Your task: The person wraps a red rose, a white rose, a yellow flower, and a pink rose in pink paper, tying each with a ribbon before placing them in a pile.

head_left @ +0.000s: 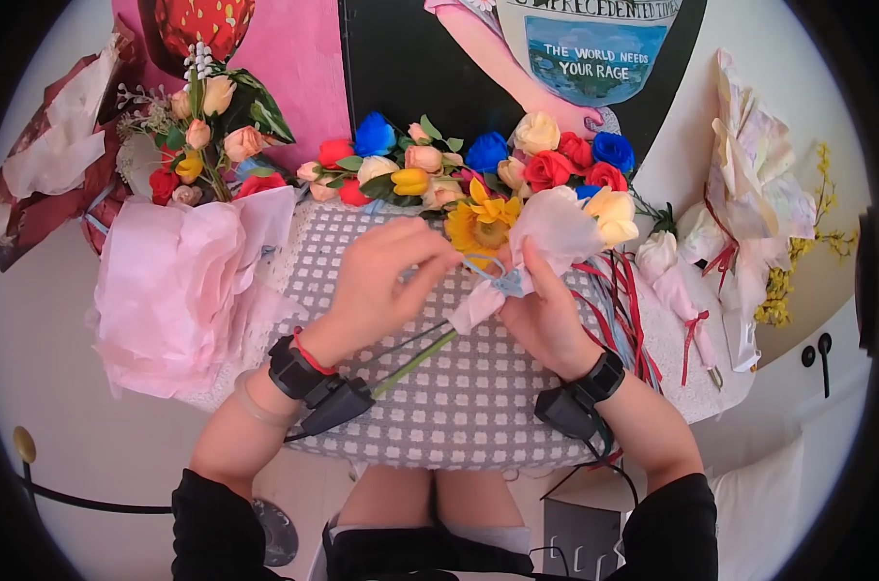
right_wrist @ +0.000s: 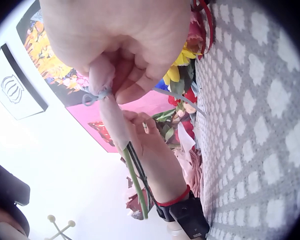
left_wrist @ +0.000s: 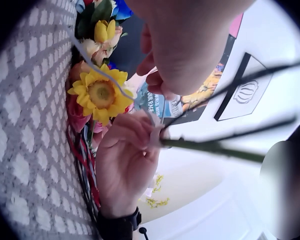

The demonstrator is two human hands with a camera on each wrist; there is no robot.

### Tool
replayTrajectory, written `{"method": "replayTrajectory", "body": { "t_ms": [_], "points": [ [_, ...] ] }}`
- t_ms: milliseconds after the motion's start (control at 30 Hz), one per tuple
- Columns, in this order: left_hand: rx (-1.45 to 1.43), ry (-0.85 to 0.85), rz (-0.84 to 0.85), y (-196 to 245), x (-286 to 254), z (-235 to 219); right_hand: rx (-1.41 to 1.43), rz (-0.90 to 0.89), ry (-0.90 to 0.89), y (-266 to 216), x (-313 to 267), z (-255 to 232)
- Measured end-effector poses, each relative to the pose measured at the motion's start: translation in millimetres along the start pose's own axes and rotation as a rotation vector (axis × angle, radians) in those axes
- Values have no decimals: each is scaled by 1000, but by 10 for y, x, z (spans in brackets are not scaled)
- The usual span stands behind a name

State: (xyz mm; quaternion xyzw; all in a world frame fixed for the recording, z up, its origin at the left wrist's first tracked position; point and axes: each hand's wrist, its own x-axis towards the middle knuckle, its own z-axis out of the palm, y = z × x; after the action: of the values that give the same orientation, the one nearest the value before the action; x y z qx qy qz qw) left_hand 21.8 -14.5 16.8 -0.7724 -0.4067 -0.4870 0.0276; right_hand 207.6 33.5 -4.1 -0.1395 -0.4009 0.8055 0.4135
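Note:
A flower bundle in pale pink paper [head_left: 556, 228] is gripped at its neck by my right hand [head_left: 551, 320], thumb and fingers around the paper. Light blue ribbon [head_left: 507, 282] circles the neck, with a small loop beside the knot in the right wrist view. My left hand [head_left: 386, 281] pinches a strand of that ribbon between its fingertips, just left of the knot. From the paper's lower end, a green stem [head_left: 415, 364] and darker stems slant down-left. In the left wrist view, a loose ribbon end [left_wrist: 102, 73] passes in front of the sunflower [left_wrist: 101, 94].
Roses and a sunflower [head_left: 480, 230] lie along the back of the checked cloth [head_left: 459, 407]. Folded pink paper [head_left: 164, 300] sits left, below a bouquet [head_left: 202, 145]. Red and grey ribbons [head_left: 625, 300] trail at the right, beside a small wrapped flower [head_left: 664, 271] and a larger wrapped bouquet [head_left: 749, 184].

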Motion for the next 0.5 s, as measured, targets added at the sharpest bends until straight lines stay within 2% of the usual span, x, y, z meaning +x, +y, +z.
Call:
{"method": "replayTrajectory", "body": {
  "t_ms": [67, 100, 167, 300, 333, 400, 467, 500],
  "points": [
    [-8, 150, -116, -59, 27, -95, 11, -28, 13, -39, -9, -36],
    [-9, 148, -115, -123, 37, -148, 11, -13, -6, -81, -30, -41],
    [-1, 184, -262, -239, 45, -227, 10, 1, -25, -94, -33, -50],
    [-31, 209, -240, -197, 34, -167, -19, 47, 37, -71, -29, -59],
    [-126, 185, -274, -195, 18, -148, -20, 60, 83, -75, -37, -63],
    [-223, 162, -313, -165, 23, -107, -13, 52, 54, -50, -9, -158],
    [-75, 327, -200, -102, 65, -74, -8, 44, 25, -41, -8, -173],
    [-76, 327, -200, -109, 58, -78, -36, 55, 42, -42, -14, -130]
  ]
}}
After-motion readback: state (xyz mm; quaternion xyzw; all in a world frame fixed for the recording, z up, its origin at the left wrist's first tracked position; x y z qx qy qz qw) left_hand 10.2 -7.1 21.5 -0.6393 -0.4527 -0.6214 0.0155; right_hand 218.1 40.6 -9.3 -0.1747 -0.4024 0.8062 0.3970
